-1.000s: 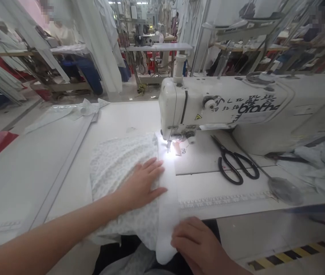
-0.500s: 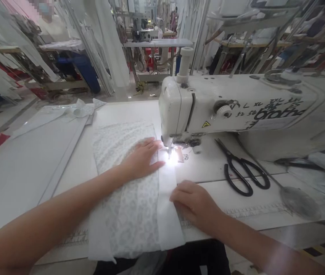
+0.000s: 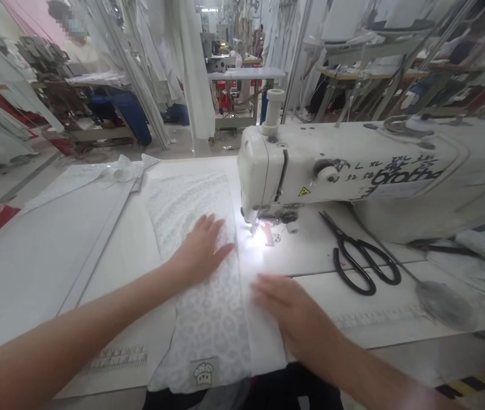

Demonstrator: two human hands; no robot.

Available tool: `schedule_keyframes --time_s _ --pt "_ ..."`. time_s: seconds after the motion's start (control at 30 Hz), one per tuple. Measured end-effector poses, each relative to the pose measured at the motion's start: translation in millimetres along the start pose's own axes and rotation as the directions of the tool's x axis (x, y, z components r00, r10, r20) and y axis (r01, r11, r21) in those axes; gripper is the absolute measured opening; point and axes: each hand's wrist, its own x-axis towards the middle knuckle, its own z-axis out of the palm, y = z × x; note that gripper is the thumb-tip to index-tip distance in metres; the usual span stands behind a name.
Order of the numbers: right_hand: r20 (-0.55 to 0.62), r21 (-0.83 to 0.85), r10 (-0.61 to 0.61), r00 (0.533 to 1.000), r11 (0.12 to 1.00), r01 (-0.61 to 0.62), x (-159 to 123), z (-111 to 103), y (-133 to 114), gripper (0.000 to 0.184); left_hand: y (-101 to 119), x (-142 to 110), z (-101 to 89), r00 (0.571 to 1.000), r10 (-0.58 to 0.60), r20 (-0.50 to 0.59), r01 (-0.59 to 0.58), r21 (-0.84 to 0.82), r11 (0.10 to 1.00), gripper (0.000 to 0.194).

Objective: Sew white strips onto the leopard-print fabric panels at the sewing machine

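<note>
A pale grey leopard-print fabric piece (image 3: 208, 324) lies lengthwise beside the sewing machine's lit needle area (image 3: 256, 230). Along its right side runs a plain white band (image 3: 263, 347). Near the bottom edge, a grey label with a small cartoon face (image 3: 204, 373) shows. My left hand (image 3: 200, 250) rests open on the print, fingers spread, left of the presser foot. My right hand (image 3: 287, 310) is over the white band, its fingers stretched out and a little blurred.
Black-handled scissors (image 3: 356, 256) lie on the table right of the needle. The white sewing machine (image 3: 332, 165) fills the right side. Stacked pale panels (image 3: 54, 233) sit at left, with crumpled fabric (image 3: 481, 250) at far right. A person (image 3: 80, 51) is in the background.
My left hand has drawn back left, away from the needle. My right hand has gone from curled fingers to stretched ones. The fabric's lower end has shifted, and the cartoon label now shows.
</note>
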Motion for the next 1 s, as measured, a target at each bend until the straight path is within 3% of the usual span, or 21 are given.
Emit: schedule_keyframes --time_s 0.13,0.23,0.3,0.37,0.4,0.43,0.5,0.53,0.6,0.8,0.9,1.0 --pt "0.072 0.083 -0.077 0.994 0.994 0.071 -47 -3 -42 0.039 -43 -45 -8.9 0.998 -0.011 0.057 0.007 0.073 0.997 0.06" --pt "-0.054 0.253 -0.037 0.998 0.966 0.05 -81 9 -60 0.032 -64 -53 -23.8 0.997 -0.07 0.032 0.066 0.112 0.992 0.061" --pt "-0.127 0.396 0.221 0.967 0.905 -0.155 -98 24 -64 0.025 -50 -66 -29.0 1.0 -0.024 -0.003 0.024 0.12 0.993 0.063" --pt "-0.087 0.555 0.564 0.821 0.712 -0.43 -108 42 -62 0.02 -18 -90 -26.0 0.969 0.247 0.007 -0.246 0.127 0.961 0.057" --pt "-0.018 0.626 0.674 0.738 0.583 -0.518 -109 51 -61 0.022 2 -106 -21.3 0.902 0.431 0.029 -0.431 0.126 0.893 0.053" --pt "0.063 0.692 0.724 0.687 0.464 -0.553 -107 59 -59 0.028 21 -123 -15.1 0.819 0.57 0.073 -0.574 0.13 0.808 0.048" --pt "0.19 0.798 0.704 0.684 0.294 -0.526 -100 70 -59 0.03 53 -154 -0.2 0.698 0.707 0.118 -0.716 0.143 0.683 0.042" --pt "0.23 0.831 0.676 0.7 0.238 -0.503 -97 74 -61 0.025 64 -166 7.4 0.667 0.733 0.129 -0.744 0.15 0.651 0.042" --pt "0.284 0.861 0.647 0.708 0.153 -0.485 -93 76 -68 0.024 77 -182 20.7 0.659 0.744 0.112 -0.75 0.165 0.64 0.044" --pt "0.369 0.863 0.668 0.646 0.011 -0.505 -110 59 -96 0.032 89 -189 39.6 0.748 0.655 -0.103 -0.645 0.121 0.755 0.037" --pt "0.395 0.852 0.7 0.595 -0.038 -0.522 -117 51 -101 0.035 95 -184 40.7 0.724 0.668 -0.171 -0.667 0.073 0.741 0.034" --pt "0.395 0.843 0.735 0.551 -0.051 -0.536 -119 47 -103 0.037 99 -180 37.2 0.686 0.707 -0.172 -0.718 0.002 0.696 0.03"
